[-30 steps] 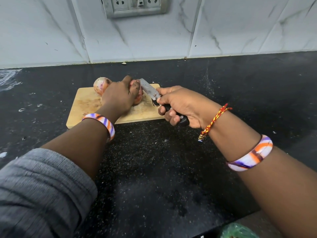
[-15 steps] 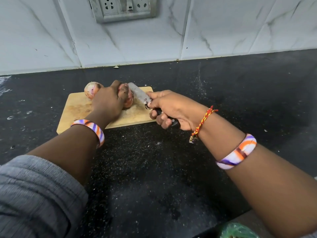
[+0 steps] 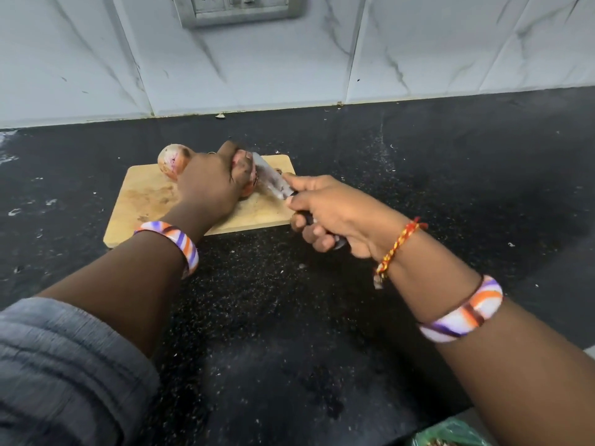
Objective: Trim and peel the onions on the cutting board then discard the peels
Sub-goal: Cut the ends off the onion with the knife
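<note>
Two onions on cutting board [image 3: 151, 201]: spare onion [image 3: 172, 160] at 10 o'clock corner, worked onion [image 3: 248, 175] near far edge, gripped under left hand [image 3: 209, 185]. Right hand [image 3: 335, 214] clenches knife [image 3: 272, 180] handle; blade points toward 10 o'clock, meeting onion's right end. Bare board at 7 o'clock; counter [image 3: 450, 175] open rightward.
</note>
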A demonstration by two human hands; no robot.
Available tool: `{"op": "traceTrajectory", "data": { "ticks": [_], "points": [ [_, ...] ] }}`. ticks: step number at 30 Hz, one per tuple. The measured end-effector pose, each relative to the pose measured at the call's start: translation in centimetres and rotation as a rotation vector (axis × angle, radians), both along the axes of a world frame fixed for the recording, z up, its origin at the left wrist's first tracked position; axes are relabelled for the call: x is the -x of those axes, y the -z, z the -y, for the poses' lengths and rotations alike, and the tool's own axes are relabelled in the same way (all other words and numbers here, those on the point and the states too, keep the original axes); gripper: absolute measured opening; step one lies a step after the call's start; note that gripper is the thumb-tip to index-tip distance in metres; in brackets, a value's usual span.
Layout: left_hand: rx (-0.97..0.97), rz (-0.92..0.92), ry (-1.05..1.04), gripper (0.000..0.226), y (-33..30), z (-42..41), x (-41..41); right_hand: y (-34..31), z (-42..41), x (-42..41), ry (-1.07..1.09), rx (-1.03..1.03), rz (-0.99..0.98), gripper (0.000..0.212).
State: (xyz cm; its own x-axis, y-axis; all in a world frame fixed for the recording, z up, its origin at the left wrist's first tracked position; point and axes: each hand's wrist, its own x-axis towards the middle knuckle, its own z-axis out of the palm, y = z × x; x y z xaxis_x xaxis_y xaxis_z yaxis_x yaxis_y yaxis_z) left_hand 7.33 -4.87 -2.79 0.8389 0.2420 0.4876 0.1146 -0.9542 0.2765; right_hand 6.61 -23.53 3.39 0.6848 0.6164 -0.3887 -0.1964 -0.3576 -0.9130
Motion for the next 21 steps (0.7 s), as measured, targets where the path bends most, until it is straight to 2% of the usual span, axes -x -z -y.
{"op": "traceTrajectory", "data": {
  "ticks": [4, 6, 8, 12, 15, 17, 21],
  "points": [
    [0.014, 0.01, 0.02, 0.061, 0.2, -0.1, -0.2, -0.6, -3.3, -0.5, -0.162, 0.325, 0.488, 0.047],
    [0.09, 0.016, -0.007, 0.061, 0.3, -0.6, -0.1, 0.9, -3.8, 0.9, -0.21, 0.489, 0.776, 0.056],
    [0.147, 0.031, -0.028, 0.061, 0.4, -0.8, 0.2, 2.6, -3.6, 3.0, -0.223, 0.613, 0.954, 0.066],
    [0.112, -0.008, -0.038, 0.055, 0.2, -0.2, 0.3, 3.0, -4.9, 1.2, -0.192, 0.685, 1.028, 0.055],
    [0.142, -0.038, -0.071, 0.044, 0.0, -0.5, 0.1, 3.5, -4.0, 1.6, -0.276, 0.726, 1.063, 0.065],
    [0.132, -0.032, -0.075, 0.044, 0.1, -0.7, 0.0, 3.9, -3.0, 2.7, -0.333, 0.753, 1.028, 0.072],
    [0.108, -0.053, -0.056, 0.044, -0.3, -0.5, 0.0, 2.8, -4.4, 1.1, -0.276, 0.689, 0.96, 0.067]
  ]
}}
